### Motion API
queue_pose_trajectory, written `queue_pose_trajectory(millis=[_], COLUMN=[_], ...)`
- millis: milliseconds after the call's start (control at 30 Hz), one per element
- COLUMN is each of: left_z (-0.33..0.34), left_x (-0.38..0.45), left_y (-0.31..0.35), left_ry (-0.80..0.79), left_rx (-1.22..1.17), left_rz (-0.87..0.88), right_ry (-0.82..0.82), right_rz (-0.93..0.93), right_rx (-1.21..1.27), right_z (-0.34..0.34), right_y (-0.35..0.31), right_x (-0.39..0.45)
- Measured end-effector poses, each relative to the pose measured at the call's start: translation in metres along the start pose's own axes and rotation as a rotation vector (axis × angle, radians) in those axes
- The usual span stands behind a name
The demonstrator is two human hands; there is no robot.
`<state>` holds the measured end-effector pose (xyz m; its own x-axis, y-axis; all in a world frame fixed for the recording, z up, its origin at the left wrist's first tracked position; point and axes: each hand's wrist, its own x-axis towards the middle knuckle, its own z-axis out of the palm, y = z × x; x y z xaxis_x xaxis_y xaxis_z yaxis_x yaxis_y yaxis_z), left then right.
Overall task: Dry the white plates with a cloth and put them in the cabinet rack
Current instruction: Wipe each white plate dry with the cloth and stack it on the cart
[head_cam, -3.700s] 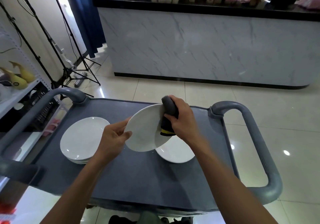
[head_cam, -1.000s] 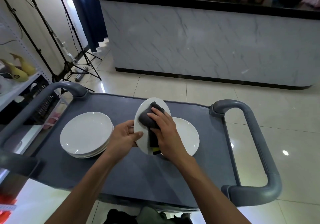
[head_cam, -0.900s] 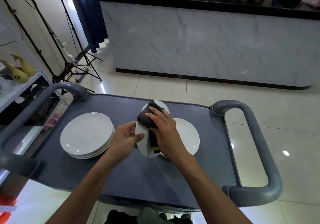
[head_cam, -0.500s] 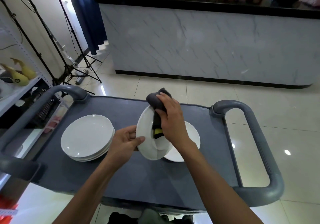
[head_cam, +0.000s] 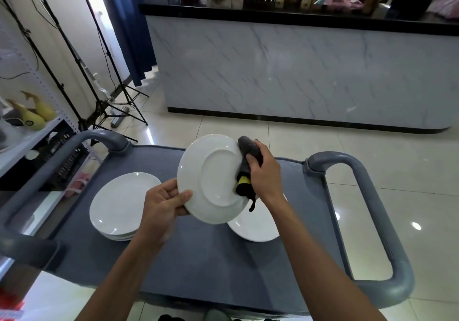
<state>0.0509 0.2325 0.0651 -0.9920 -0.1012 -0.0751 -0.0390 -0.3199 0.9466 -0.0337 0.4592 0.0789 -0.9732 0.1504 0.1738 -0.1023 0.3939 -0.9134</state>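
My left hand grips the lower left rim of a white plate, held tilted above the grey cart with its underside and foot ring facing me. My right hand holds a rolled dark grey cloth with a yellow tag against the plate's right edge. A stack of white plates lies on the cart's left side. Another white plate lies flat on the cart, partly hidden under the held plate and my right wrist.
The grey cart top has raised handles on the left and right. A marble-fronted counter stands beyond on the tiled floor. A shelf unit and black tripods are at the left.
The held plate has been turned so its underside faces me, and it has moved up and left. My right hand with the cloth has shifted to the plate's right edge.
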Motion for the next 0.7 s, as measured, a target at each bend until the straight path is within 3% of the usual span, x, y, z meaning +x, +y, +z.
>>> queue_pose_trajectory(millis=[233,467,700], left_z=[-0.005,0.002,0.012], left_x=[0.019,0.032,0.037], left_y=[0.012,0.017,0.019], left_ry=[0.092,0.168,0.214], left_rx=[-0.200,-0.290,-0.273], left_rz=[-0.034,-0.040,-0.047], right_ry=[0.016,0.034,-0.071], right_rz=[-0.030,-0.250,-0.428], right_rx=[-0.005,-0.112,-0.216], right_z=[0.008,0.033,0.056], right_y=[0.006,-0.003,-0.024], right_x=[-0.013,-0.041,-0.067])
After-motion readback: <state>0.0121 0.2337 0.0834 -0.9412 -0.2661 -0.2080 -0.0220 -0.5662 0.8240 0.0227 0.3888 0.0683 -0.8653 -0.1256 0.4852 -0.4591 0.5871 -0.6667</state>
